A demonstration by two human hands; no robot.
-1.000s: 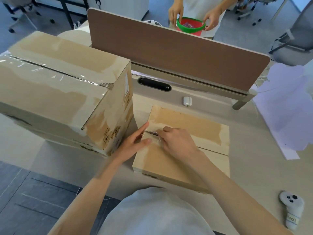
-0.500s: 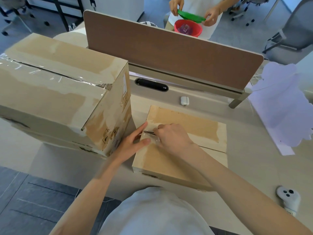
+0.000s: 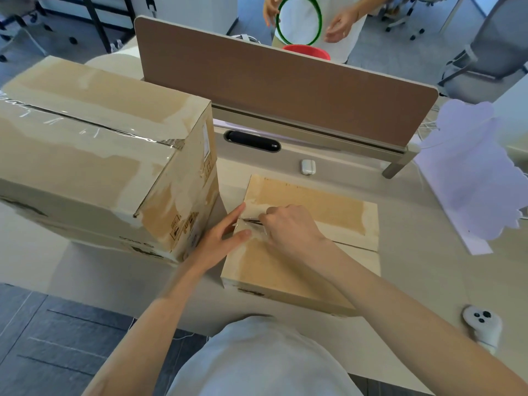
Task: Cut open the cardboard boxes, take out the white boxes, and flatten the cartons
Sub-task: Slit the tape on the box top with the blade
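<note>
A low, flat cardboard carton lies on the desk in front of me, its top seam taped. My right hand grips a thin dark blade, its tip at the left end of the seam. My left hand rests with straight fingers on the carton's left edge, thumb and forefinger either side of the blade tip. A large taped cardboard carton stands to the left, overhanging the desk edge. No white boxes are visible.
A brown divider panel runs across the back of the desk. A white earbud case lies behind the flat carton, white paper sheets at right, a white controller near the front edge. Beyond the divider a person holds a green-rimmed lid over a red bowl.
My hands have stayed at the left end of the seam, almost unmoved. The person beyond the divider has lifted the green lid off the red bowl.
</note>
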